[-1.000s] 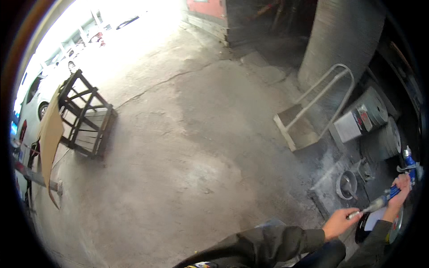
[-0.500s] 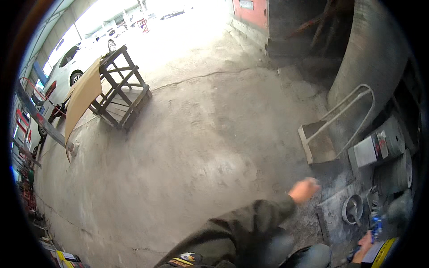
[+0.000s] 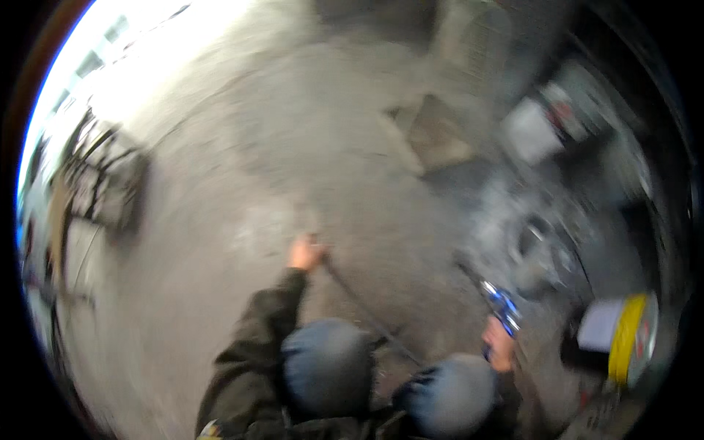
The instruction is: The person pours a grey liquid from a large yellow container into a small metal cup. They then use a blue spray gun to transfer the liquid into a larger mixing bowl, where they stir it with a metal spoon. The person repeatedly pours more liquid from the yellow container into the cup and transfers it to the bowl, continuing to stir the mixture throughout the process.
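Note:
The picture is smeared by motion. My left hand (image 3: 306,253) reaches forward and down to the concrete floor (image 3: 220,183). A thin dark cord or rod (image 3: 367,312) runs from that hand back toward my knees; the blur hides whether the fingers grip it. My right hand (image 3: 501,345) is at the lower right, closed around a blue-handled tool (image 3: 502,302) whose tip points up and left. Both knees, in blue trousers (image 3: 326,367), fill the bottom centre.
A dark metal frame stand (image 3: 103,183) sits at the left by the bright doorway. Grey machine parts with a round ring (image 3: 532,242) lie on the right. A yellow-rimmed round thing (image 3: 631,337) is at the lower right, and a flat metal frame (image 3: 433,136) lies further back.
The view has swung and dropped toward the floor. My left hand has moved forward and left, down to the concrete. My right hand has come further into view with the blue tool.

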Tool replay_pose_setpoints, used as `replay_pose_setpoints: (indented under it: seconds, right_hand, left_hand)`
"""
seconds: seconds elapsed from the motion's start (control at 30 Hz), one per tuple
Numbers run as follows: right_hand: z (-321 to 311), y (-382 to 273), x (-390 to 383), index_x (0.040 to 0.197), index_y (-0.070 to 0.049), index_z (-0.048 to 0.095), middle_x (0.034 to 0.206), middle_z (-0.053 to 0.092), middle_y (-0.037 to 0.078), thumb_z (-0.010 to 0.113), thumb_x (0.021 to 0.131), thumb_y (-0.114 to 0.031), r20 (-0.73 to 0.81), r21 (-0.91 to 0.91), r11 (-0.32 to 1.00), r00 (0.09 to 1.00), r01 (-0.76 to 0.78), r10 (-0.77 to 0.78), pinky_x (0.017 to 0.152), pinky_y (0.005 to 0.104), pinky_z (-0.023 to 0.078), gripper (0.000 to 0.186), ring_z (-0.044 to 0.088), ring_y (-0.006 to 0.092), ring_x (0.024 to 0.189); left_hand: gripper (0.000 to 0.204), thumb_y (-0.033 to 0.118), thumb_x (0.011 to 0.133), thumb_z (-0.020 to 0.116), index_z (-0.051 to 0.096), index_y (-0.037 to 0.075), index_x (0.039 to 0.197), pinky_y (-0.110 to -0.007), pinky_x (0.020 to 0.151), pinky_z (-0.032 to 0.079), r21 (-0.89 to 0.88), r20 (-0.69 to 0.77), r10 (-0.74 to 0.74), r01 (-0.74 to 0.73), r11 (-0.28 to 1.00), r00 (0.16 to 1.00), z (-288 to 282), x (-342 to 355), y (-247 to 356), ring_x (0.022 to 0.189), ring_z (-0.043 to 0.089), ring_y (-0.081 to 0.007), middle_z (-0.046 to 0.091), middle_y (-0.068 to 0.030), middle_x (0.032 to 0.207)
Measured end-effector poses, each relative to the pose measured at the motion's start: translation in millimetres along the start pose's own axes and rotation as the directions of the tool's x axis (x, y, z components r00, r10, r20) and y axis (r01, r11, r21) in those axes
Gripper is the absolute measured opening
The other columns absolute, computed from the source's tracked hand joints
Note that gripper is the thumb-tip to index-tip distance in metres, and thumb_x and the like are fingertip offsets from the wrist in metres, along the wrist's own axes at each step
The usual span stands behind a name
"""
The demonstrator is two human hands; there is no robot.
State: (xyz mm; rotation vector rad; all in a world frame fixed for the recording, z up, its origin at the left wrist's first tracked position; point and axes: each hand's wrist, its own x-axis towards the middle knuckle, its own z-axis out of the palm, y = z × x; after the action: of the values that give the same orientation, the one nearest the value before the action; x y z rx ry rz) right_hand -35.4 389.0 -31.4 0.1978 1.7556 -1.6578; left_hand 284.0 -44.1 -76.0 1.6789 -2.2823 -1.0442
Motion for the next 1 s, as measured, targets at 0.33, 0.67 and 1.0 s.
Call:
replay_pose_setpoints:
  seconds: [0.33,0.67,1.0]
  right_hand:
    - [4,-14,3,0.084,-0.001,0.064,0.062,0.058,0.0,0.069,0.084,-0.02,0.124,-0.462,0.884,0.992,0.073,-0.017,0.052,0.0317,0.043,0.02,0.055,0.0135,0.054]
    - [77,-12,-3,0.138,-0.005,0.052,0.104,0.068,0.018,0.061,0.087,-0.013,0.443,-0.451,0.819,0.886,0.354,-0.139,0.082,0.0328,0.049,0.052,0.065,0.0205,0.091]
    - [107,16,5,0.132,-0.007,0.057,0.108,0.067,0.021,0.063,0.086,-0.014,0.467,-0.431,0.805,0.864,0.409,-0.189,0.084,0.0375,0.05,0.046,0.066,0.0297,0.096]
  left_hand:
    - [0.031,0.022,0.1,0.057,0.059,0.002,0.123,-0.035,0.094,0.049,-0.139,-0.016,0.439,-0.437,0.889,0.898,-129,-1,210,0.115,0.058,-0.0204,0.063,-0.0116,0.122]
    - [0.025,0.017,0.1,0.055,0.059,0.002,0.12,-0.031,0.088,0.049,-0.27,-0.075,0.574,-0.571,0.776,0.815,-95,-54,273,0.103,0.059,-0.0156,0.063,-0.0076,0.115]
    - [0.028,0.016,0.098,0.056,0.057,0.0,0.121,-0.033,0.092,0.048,-0.246,-0.048,0.662,-0.652,0.718,0.748,-77,-61,280,0.108,0.059,-0.0198,0.062,-0.0113,0.117]
